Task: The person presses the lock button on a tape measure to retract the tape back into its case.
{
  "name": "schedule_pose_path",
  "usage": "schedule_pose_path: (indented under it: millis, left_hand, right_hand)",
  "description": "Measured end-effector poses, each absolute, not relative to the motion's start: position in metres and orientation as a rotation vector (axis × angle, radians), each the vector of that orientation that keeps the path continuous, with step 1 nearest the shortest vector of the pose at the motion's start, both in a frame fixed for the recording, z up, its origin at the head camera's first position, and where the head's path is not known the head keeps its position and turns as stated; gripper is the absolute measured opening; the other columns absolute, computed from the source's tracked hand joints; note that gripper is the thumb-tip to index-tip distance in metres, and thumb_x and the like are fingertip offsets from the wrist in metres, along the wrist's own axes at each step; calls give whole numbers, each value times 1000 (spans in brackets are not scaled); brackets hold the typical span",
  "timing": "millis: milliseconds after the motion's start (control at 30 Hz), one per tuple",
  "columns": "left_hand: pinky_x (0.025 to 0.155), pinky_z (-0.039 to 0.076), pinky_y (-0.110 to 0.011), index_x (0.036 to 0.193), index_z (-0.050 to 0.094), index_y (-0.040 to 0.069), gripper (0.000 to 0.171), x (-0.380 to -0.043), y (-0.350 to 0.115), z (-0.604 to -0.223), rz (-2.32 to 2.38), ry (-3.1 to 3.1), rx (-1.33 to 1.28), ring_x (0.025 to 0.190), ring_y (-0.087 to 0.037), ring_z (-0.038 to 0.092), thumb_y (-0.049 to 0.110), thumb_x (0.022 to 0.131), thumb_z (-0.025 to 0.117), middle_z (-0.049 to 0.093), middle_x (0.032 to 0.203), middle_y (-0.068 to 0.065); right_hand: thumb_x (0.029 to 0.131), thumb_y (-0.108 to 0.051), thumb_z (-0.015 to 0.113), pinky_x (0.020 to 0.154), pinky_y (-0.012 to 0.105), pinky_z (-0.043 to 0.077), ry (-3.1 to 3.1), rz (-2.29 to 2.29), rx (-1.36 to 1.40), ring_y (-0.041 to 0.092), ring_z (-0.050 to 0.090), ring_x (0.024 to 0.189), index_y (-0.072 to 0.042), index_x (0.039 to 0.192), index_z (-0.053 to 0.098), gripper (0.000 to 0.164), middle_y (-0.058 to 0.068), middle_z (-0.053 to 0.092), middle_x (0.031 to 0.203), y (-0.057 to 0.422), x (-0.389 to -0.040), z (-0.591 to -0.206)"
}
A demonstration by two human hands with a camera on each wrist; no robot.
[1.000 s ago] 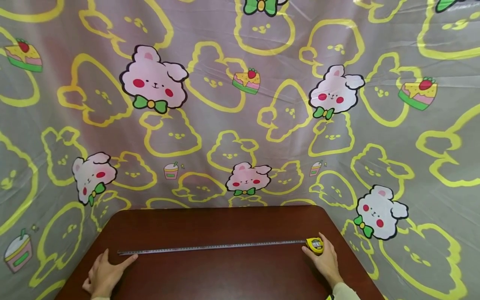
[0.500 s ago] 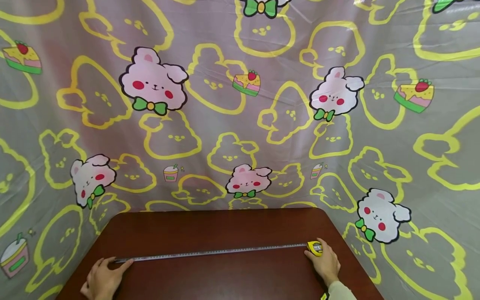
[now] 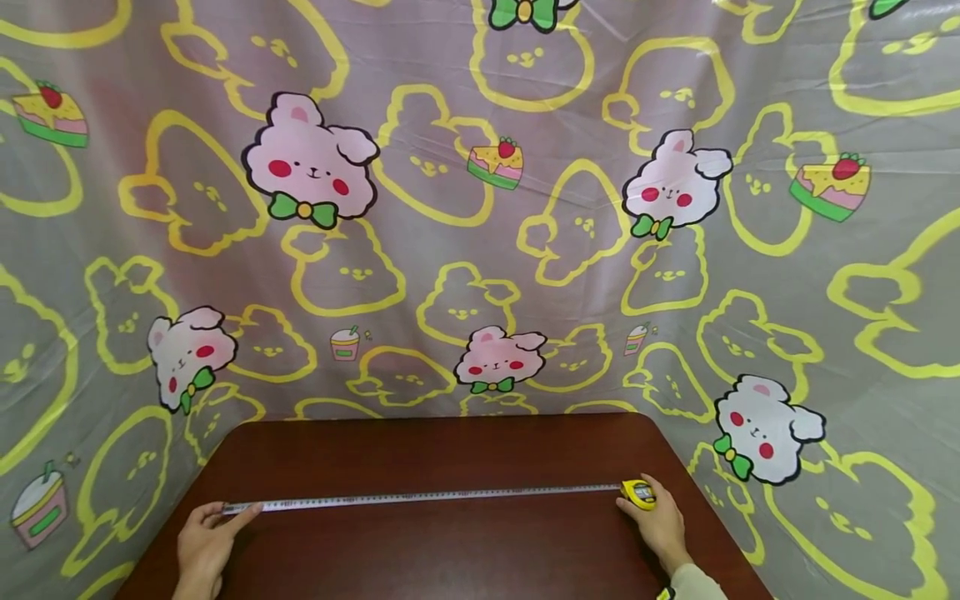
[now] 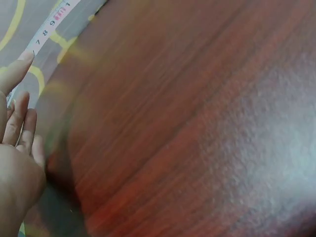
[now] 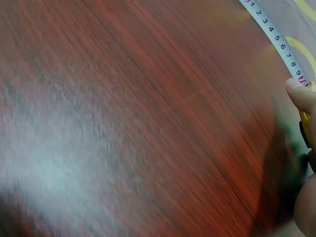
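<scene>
since a second ago, when its thumb and forefinger stood spread beside the blade (image 3: 420, 498), my left hand (image 3: 202, 543) has come onto the free end: thumb on the markings, forefinger at the tip, and together they seem to pinch it. my right hand (image 3: 658, 521) grips the yellow tape measure (image 3: 639, 493) near the right side of the desk (image 3: 450, 558), with the blade stretched almost straight between both hands.

i judge the step to be holding the blade out at length; the next move calls for a firm hold at both ends, or it could slip and spring back.

under it all, the desk is dark red-brown, its far corners rounded, with streaky grain and a pale glare in the wrist views. around it hangs a greyish cloth (image 3: 450, 250) printed with yellow outlines, rabbits (image 3: 311, 167) and cake slices (image 3: 495, 164).
</scene>
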State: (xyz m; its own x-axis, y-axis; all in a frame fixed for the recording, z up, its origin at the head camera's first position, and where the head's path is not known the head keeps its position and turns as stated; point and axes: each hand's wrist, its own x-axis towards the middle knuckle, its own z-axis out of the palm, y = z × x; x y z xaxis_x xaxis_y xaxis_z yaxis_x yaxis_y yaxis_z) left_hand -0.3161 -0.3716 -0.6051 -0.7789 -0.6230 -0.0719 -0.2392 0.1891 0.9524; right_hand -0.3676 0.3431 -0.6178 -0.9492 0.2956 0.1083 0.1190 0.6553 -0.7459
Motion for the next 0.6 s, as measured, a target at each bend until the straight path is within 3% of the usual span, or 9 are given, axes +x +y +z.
schedule_pose_path:
  millis: [100,233,467,600]
  left_hand:
    - [64,44,-18,134,49,1,81,-318,-371,-602,-1620,-2123,822,95,-16,54,35,77,94,66,109,-9]
    - [62,47,-16,139,52,4,77,-317,-369,-600,-1645,-2092,817,80,1,52,28,79,93,60,87,16]
    - [66,45,-13,141,57,4,74,-316,-368,-595,-1676,-2096,795,83,5,50,31,81,92,58,93,19]
    - [72,50,-14,138,60,10,72,-317,-372,-588,-1836,-1979,818,83,9,54,34,79,94,58,90,24]
  right_hand:
    - [86,-40,85,94,61,39,-2650,1186,-325,49,50,120,-3,150,43,85,34,47,141,348,-367,-616]
    - [86,-41,85,93,60,40,-2658,1193,-320,48,50,120,-4,150,44,85,33,46,142,351,-363,-614]
    - [86,-42,85,90,58,41,-2654,1194,-317,46,51,116,-5,149,45,83,32,48,139,353,-358,-605]
    - [85,-43,86,88,55,42,-2645,1198,-299,44,53,113,-6,148,47,83,30,50,135,352,-358,-599]
